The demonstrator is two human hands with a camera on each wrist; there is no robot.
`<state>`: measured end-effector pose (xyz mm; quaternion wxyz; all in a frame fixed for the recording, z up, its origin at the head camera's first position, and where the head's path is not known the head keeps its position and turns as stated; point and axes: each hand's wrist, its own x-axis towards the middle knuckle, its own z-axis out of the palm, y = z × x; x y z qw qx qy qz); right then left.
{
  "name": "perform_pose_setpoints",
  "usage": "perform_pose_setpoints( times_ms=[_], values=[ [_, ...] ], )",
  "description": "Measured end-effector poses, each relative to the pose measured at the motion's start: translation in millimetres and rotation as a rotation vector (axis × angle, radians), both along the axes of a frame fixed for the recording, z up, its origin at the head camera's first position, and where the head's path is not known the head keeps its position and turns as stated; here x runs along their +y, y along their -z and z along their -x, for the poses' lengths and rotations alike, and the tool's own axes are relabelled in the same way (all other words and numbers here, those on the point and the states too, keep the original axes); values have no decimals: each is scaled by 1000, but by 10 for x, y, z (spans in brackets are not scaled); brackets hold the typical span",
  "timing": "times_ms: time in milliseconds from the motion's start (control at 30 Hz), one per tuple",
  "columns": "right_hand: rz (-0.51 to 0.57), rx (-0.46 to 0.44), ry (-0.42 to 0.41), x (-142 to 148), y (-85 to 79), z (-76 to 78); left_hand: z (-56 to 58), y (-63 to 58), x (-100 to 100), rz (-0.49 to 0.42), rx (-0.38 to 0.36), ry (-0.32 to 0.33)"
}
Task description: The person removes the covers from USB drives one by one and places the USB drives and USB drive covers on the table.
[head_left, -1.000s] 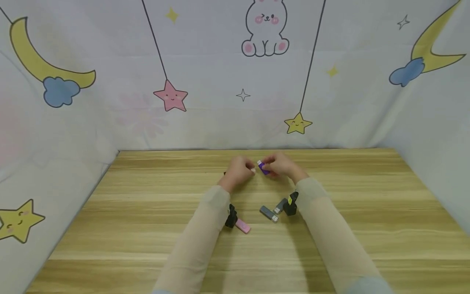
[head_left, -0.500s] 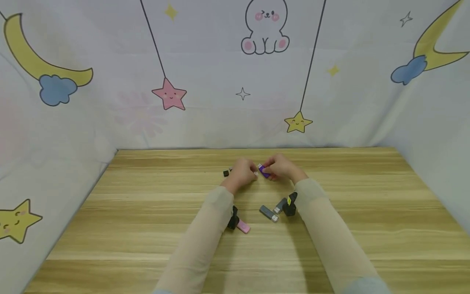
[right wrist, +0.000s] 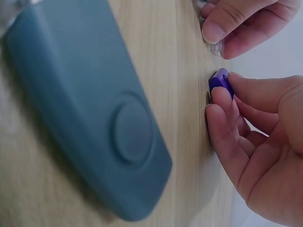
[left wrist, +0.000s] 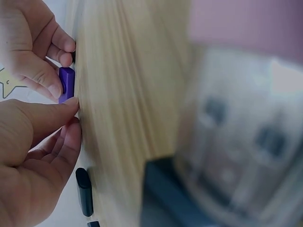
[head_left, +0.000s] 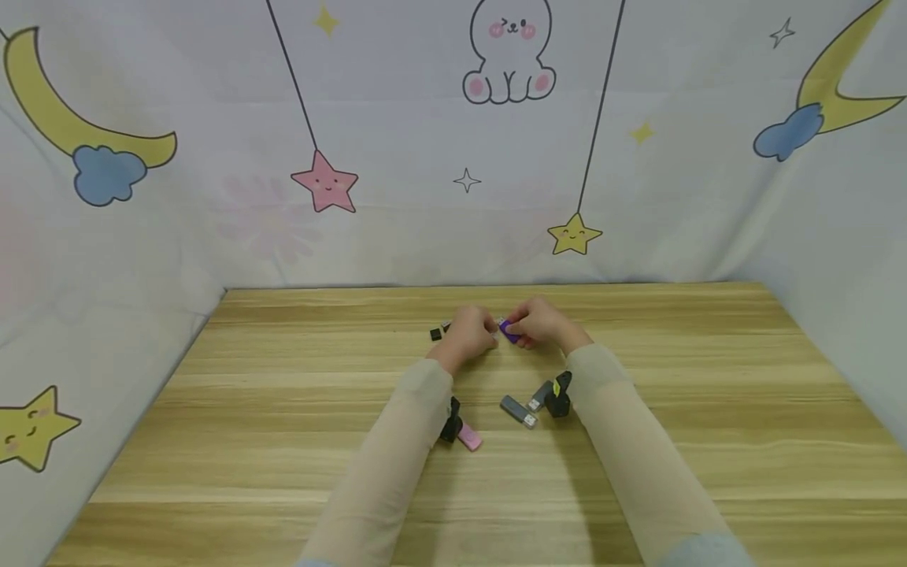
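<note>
Purple USB stick in right hand, small clear cap-like piece in left, at far part of wooden table.

Clear piece (right wrist: 217,48) mostly hidden by fingers; can't tell if anything's inside. Wood-grain table (head_left: 283,409) bears two grey USB sticks, one (head_left: 519,411) just beside the other (head_left: 541,396), a pink USB stick (head_left: 470,436) nearer the person, small black piece (head_left: 435,335) by the left hand. Pale cloth (head_left: 397,110) behind, printed with stars, moons, rabbit. Left hand (head_left: 468,331): thumb and fingers pinch clear piece. Right hand (head_left: 544,324): thumb and fingers pinch purple USB stick (head_left: 509,331); right wrist view shows gap between the two items.
</note>
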<state>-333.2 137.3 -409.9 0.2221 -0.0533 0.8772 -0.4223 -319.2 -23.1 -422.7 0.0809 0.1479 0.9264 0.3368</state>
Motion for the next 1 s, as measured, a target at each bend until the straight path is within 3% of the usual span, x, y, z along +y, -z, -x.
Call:
perform_pose_setpoints(
  times_ms=[300,767,1000],
  values=[
    [-7,-3,0,7,24,10,-9,-3,-10,6,7,-3],
    [-2,13,17,42,63,22,-34,-34,-28,-35,-64,-24],
    [-4,29,8,50,53,1,-36,-35,-21,2,-62,-15]
  ],
)
